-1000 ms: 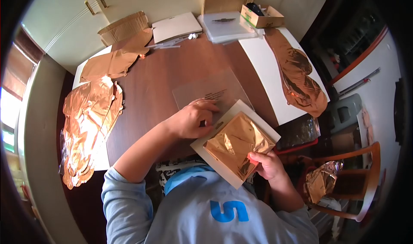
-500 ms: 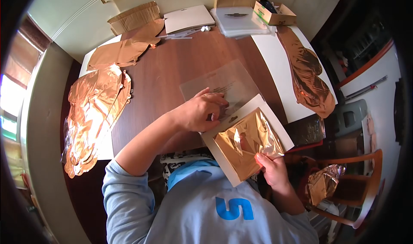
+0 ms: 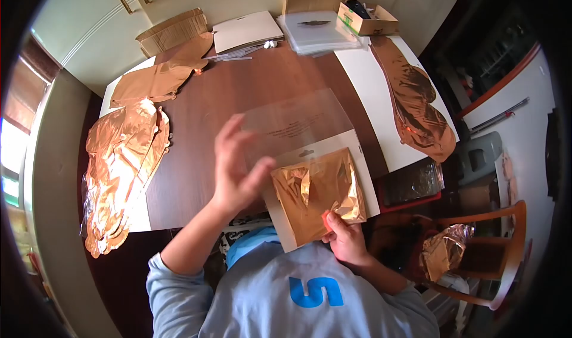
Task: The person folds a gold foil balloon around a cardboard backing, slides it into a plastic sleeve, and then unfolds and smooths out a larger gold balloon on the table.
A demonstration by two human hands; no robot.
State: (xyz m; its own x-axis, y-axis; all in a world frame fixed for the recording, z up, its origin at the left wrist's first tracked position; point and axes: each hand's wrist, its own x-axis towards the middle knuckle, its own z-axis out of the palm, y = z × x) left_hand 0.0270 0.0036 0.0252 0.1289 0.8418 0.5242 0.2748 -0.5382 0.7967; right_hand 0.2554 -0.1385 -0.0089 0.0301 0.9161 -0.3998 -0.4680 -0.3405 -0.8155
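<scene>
A white card (image 3: pixel 370 189) with a folded gold foil sheet (image 3: pixel 316 192) on it is at the table's front edge, partly within a clear plastic bag (image 3: pixel 298 114) whose printed flap extends over the wood. My right hand (image 3: pixel 345 235) pinches the lower right edge of the foil and card, thumb on top. Left of the card, my left hand (image 3: pixel 238 168) is raised, slightly blurred, with its fingers spread and nothing in them.
Copper foil shapes (image 3: pixel 122 165) lie on the left, another (image 3: pixel 417 100) on the right. At the back are white cards (image 3: pixel 245 30), clear bags (image 3: pixel 319 33) and an open box (image 3: pixel 372 22). A wooden chair (image 3: pixel 512 248) holding crumpled foil stands at right.
My left hand has lifted off the plastic bag and moved left, its fingers spreading. The card, foil and my right hand have shifted left in view and the card is more upright.
</scene>
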